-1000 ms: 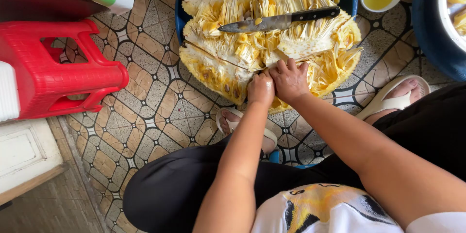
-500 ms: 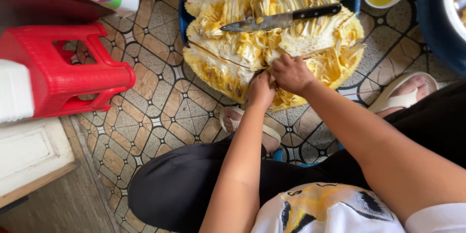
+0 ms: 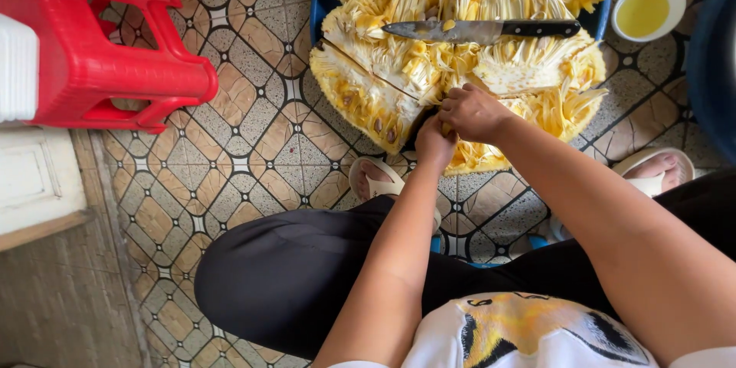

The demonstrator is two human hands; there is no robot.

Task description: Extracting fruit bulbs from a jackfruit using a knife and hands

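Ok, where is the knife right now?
In the head view the knife lies flat across the cut-open jackfruit at top centre, handle pointing toward the small bowl of yellow liquid, just beyond both hands.

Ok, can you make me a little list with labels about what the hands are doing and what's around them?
Left hand: pressed into the cut jackfruit
Right hand: gripping the fruit's yellow flesh beside the left
Knife: lying flat on top of the fruit
Small bowl: yellow liquid inside
Red stool: on the tiled floor

Patterned tile floor [image 3: 253,146], red stool [image 3: 100,54]
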